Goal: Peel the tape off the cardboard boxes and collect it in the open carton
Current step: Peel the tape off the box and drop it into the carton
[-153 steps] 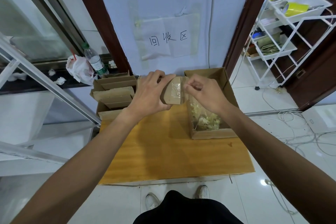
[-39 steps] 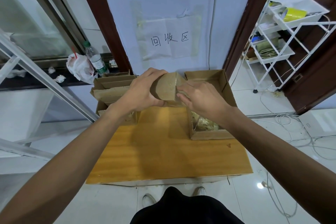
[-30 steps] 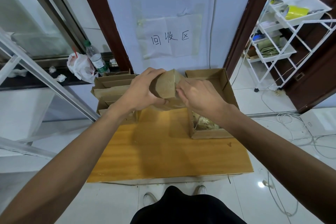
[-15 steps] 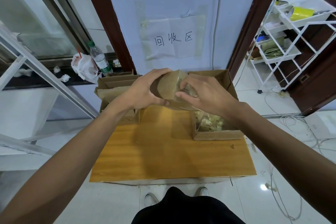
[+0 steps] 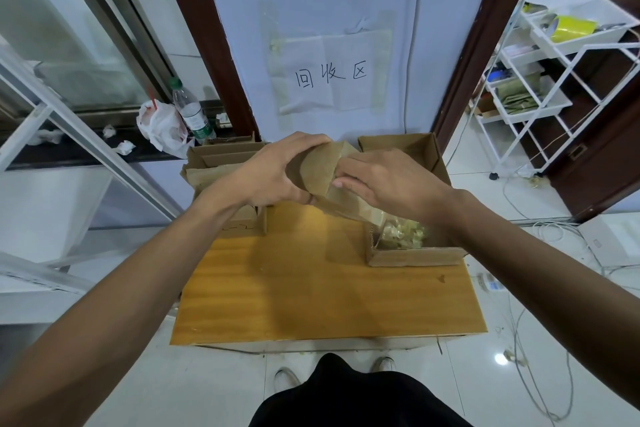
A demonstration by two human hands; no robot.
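Presently, the left hand (image 5: 273,173) grips a small cardboard box (image 5: 318,170) held above the desk (image 5: 311,288), its fingers (image 5: 304,142) curled over the top edge. The right hand (image 5: 388,180) pinches the tape strip (image 5: 349,208) at the box's right side, fingers together on it. The clear strip trails down toward the open carton (image 5: 412,256) at the desk's right, which holds a wad of peeled tape (image 5: 401,230). Stacked boxes (image 5: 221,163) stand at left.

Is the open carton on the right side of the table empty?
No, the open carton holds a heap of crumpled yellowish tape at its near end.
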